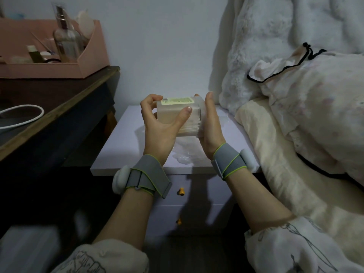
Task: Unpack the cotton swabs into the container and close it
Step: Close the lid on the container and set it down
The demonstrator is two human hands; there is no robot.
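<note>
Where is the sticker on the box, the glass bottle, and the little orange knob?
sticker [177, 100]: head view, middle of the yellow-green label on the box.
glass bottle [67, 41]: head view, its clear body, in the pink organizer.
orange knob [181, 191]: head view, upper drawer knob.

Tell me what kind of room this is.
Most likely a bedroom: rumpled bedding lies on the right, a small white nightstand with drawers stands beside it, and a pink organiser holding toiletry bottles sits on a dark table.

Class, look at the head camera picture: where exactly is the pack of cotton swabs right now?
The pack of cotton swabs is mid-frame, held between the left hand and right hand above the white nightstand.
</note>
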